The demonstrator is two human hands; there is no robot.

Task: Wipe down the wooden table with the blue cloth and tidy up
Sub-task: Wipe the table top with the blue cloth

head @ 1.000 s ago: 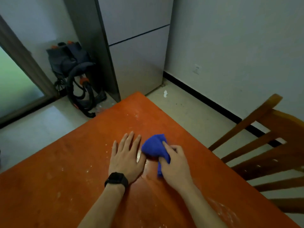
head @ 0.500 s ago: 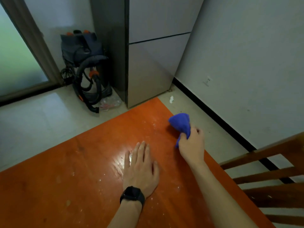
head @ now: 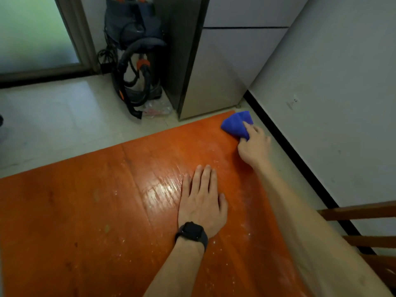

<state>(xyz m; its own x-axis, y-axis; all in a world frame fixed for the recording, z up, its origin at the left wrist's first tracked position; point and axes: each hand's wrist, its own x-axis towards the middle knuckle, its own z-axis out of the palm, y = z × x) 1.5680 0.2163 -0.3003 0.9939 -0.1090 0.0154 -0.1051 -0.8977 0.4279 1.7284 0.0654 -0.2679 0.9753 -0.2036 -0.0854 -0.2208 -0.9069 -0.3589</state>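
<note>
The right hand [head: 254, 144] is stretched out to the far right corner of the orange-red wooden bench [head: 85, 211]. It grips a bunched blue cloth [head: 235, 123]: the forefinger lies along the top and the other fingers curl round its near end. The cloth sits on the bench top right at that corner, its far edge level with the corner itself.

The left hand [head: 202, 202] lies palm down nearer the middle of the bench, fingers straight and close together, holding nothing. A black wristwatch [head: 192, 232] is strapped round its wrist. Just left of this hand a glossy patch of the surface catches the light, and small pale specks are scattered over the wood around both forearms.

Beyond the far edge of the bench is a pale tiled floor [head: 53, 116]. A tall grey cabinet-like unit [head: 225, 71] stands on it close behind the cloth's corner. To its left is a dark vacuum cleaner with a black hose and orange fittings [head: 135, 61], with a crumpled clear plastic wrapper [head: 157, 109] lying at its foot. A frosted glass door [head: 32, 33] fills the upper left. At the right, a white wall carries a white socket [head: 292, 102] above a black skirting strip [head: 289, 151], and the brown wooden slats of a chair [head: 364, 211] show at the lower right.
</note>
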